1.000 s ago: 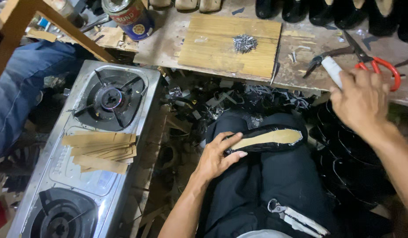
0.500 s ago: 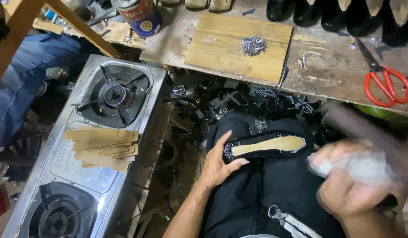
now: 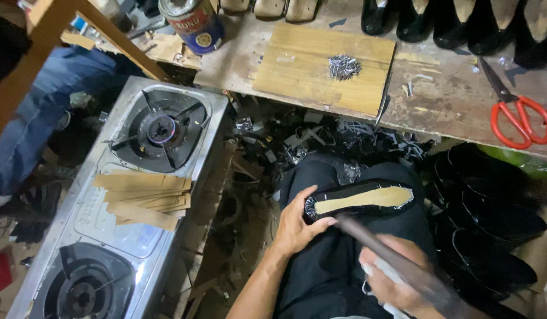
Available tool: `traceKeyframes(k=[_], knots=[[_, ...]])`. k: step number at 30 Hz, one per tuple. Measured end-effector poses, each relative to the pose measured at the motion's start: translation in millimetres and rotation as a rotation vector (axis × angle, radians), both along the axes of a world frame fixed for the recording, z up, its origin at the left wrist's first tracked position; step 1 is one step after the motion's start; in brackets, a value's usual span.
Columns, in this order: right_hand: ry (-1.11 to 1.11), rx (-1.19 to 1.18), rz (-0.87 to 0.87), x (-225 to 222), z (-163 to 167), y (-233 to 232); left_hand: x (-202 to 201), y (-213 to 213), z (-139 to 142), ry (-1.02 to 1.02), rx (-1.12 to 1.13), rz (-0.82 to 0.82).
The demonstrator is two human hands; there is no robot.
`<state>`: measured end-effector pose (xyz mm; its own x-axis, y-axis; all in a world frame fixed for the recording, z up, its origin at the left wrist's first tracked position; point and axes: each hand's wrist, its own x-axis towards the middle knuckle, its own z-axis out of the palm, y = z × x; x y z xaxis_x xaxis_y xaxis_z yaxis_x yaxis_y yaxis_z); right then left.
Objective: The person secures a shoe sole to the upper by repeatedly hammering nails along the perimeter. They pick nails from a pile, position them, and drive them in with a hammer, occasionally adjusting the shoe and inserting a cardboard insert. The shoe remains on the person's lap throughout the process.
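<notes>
The right hand (image 3: 391, 277) has come down from the counter (image 3: 450, 100), now closed round a blurred hammer handle (image 3: 397, 266) just below the black shoe (image 3: 362, 199) on the lap. The left hand (image 3: 297, 227) curls its fingers over the shoe's heel end, pinning it. A round blue-and-red tin (image 3: 192, 22) stands on the counter, well above the shoe.

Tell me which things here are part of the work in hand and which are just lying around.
In use:
left hand steadying the black shoe on the lap
right hand gripping a blurred tool handle

Lying about:
red scissors
pile of nails on the wooden board
gas stove
cardboard strips
tin can
</notes>
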<state>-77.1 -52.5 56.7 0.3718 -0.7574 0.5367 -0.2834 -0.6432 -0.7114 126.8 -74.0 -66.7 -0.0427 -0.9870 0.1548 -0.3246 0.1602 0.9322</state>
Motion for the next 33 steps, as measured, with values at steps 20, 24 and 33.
traceKeyframes(k=[20,24,33], knots=[[0.234,-0.029,-0.148,-36,-56,13,5,2,2,-0.11,-0.107,-0.043],[0.662,0.439,-0.257,-36,-61,9,4,1,1,-0.116,-0.133,-0.025],[0.069,0.247,-0.041,-9,-23,10,7,1,-6,-0.095,-0.11,-0.028]])
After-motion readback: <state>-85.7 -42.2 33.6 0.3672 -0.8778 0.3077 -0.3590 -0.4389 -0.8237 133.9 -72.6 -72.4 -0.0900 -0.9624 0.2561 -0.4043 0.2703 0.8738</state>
